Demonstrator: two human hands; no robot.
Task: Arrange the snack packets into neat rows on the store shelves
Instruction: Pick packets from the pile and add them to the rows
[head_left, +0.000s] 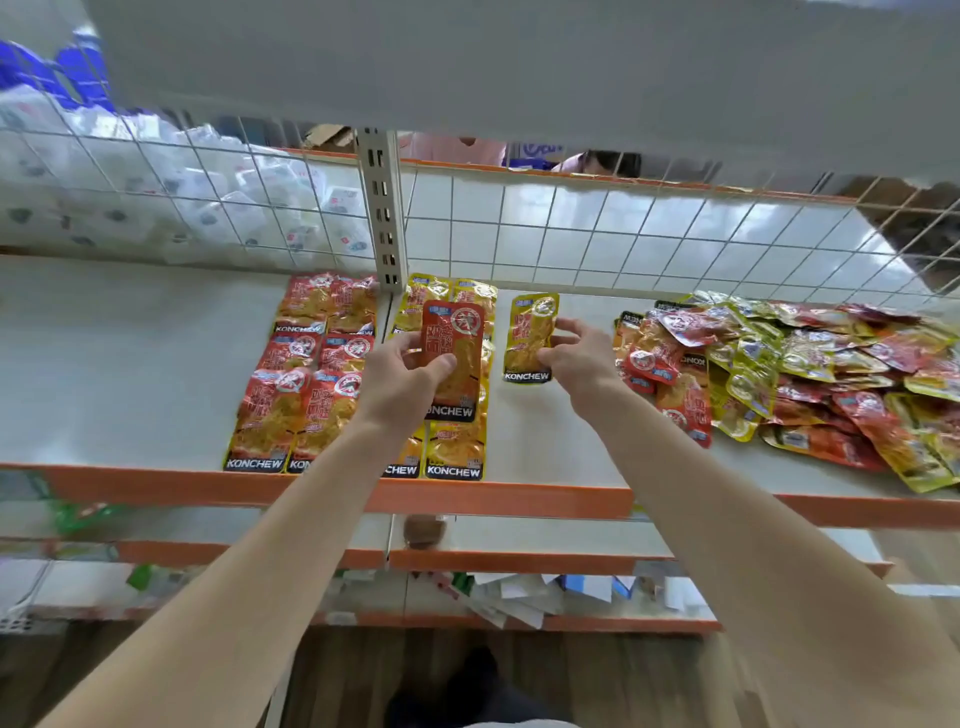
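Your left fingers are wrapped round a red foil snack packet, thumb across its face, holding it upright above the yellow columns. Your right fingers pinch the right edge of a yellow foil snack packet printed KONCHEW at its near end. You cannot tell whether it lies flat on the board or is slightly lifted.

The white shelf with the orange front lip carries everything. Behind it, at twelve o'clock, stands a white wire mesh back panel, split by a slotted cream upright post.

At three o'clock of your right hand sprawls a loose heap of red and yellow packets, overlapping at all angles and running close to the front lip at the far right.

At nine o'clock of your left hand lie the lined-up red packets, two columns of three, overlapped like tiles, labels toward you. Just beside them, at their three o'clock, run the lined-up yellow packets, two columns partly hidden under your left hand and the packet it holds.

The single yellow packet sits between those columns and the heap, touching neither.
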